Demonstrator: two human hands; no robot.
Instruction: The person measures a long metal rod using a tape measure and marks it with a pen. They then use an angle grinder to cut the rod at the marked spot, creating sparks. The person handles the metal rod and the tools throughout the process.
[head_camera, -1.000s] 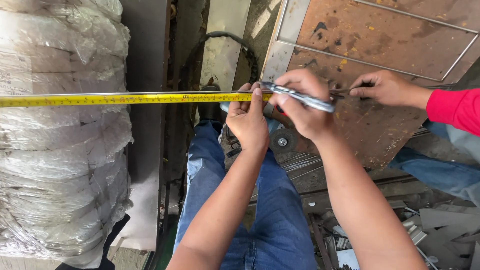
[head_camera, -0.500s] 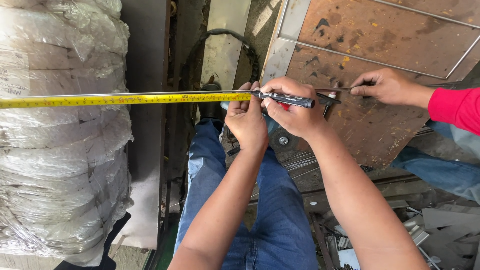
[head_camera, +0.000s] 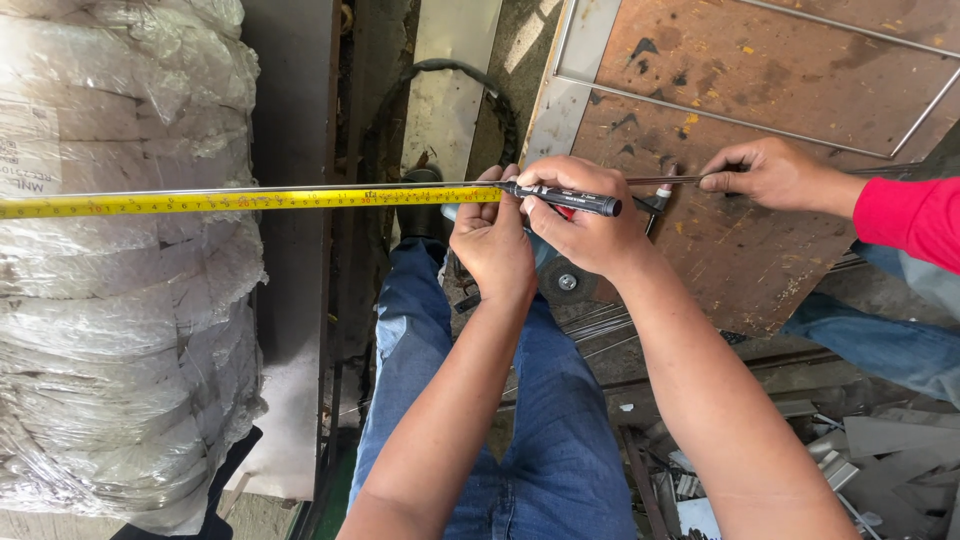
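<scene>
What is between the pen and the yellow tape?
Nothing visible. The right hand holds the black pen with its tip right at the end of the tape. The left hand sits just under that spot, not between them.

Both forearms are bare from the elbow down, with no sleeves, gloves, watch or rings in sight. The left hand and right hand are uncovered too. Below them the legs wear blue denim jeans, faded and creased over the thighs, and a dark shoe
</scene>
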